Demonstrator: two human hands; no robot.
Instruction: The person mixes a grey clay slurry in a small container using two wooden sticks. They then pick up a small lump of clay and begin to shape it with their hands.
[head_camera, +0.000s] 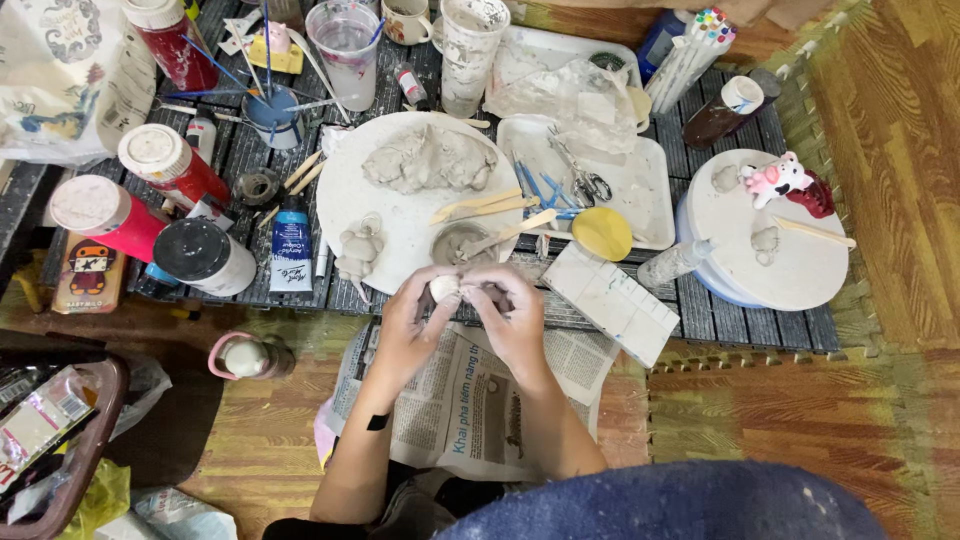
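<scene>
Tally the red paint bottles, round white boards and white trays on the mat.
Red paint bottles: 3
Round white boards: 2
White trays: 2
Total: 7

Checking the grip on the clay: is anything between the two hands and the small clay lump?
Nothing visible. The left hand and right hand both pinch the clay lump directly, above the newspaper.

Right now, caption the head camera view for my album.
Both hands, left hand and right hand, pinch a small clay lump above newspaper.
</scene>
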